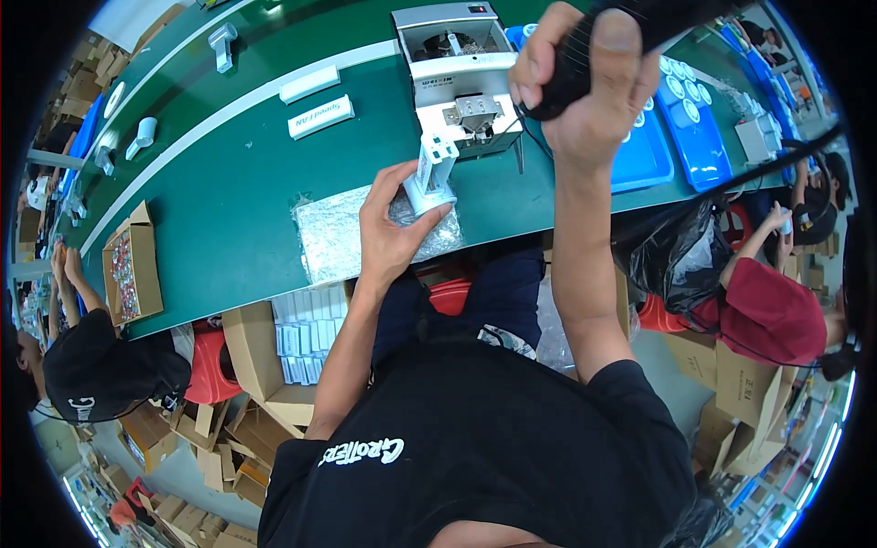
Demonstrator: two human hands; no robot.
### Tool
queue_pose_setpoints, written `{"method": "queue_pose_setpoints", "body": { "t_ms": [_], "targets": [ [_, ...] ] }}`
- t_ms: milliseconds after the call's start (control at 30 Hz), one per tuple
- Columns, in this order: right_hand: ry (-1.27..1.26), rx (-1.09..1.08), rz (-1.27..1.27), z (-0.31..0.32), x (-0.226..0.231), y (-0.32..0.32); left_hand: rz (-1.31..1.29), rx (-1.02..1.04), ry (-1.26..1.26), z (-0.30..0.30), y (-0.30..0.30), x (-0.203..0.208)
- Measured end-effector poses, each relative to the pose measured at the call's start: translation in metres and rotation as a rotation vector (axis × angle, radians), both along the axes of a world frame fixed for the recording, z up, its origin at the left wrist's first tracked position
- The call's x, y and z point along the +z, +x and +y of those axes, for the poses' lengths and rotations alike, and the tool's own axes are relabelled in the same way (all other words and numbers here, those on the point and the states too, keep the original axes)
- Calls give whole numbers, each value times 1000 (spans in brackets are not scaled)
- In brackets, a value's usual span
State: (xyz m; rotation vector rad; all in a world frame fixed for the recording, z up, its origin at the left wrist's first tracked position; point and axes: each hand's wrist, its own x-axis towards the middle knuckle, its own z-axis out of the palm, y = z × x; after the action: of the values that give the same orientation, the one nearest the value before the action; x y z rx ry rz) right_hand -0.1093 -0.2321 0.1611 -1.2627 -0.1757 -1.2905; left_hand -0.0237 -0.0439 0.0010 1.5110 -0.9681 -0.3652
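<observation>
White plastic part (435, 173) sits over clear wrap (331, 239) by the near edge of the green table (228, 215), long axis roughly upright, open end up. Left hand (391, 228) pinches its base, thumb on the near side, so it's the nearer hand. Right hand (594, 110) is wrapped round a black tool (574, 78), raised toward the camera, right of the part and apart from it (tool tip hidden, can't tell where it points).

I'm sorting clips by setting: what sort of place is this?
Probably a factory assembly line: a long green workbench carries a bench machine and blue trays of round white parts, with co-workers nearby.
</observation>
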Motion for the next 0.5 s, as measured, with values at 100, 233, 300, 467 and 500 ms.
{"method": "queue_pose_setpoints", "body": {
  "t_ms": [100, 233, 300, 467, 500],
  "targets": [
    [-18, 143, 210, 6, 0, -16, 14, 13, 7, -1, 0, 0],
    [-37, 218, 182, 25, -10, -15, 16, 7, 2, -1, 0, 0],
    [-62, 211, 108, 32, -15, -6, 20, 7, 0, -1, 0, 1],
    [-150, 198, -88, 42, -26, 18, 18, 22, 16, 1, -1, 4],
    [-229, 223, -69, 38, -25, 20, 12, 21, 10, 1, -1, 4]
  ]
}}
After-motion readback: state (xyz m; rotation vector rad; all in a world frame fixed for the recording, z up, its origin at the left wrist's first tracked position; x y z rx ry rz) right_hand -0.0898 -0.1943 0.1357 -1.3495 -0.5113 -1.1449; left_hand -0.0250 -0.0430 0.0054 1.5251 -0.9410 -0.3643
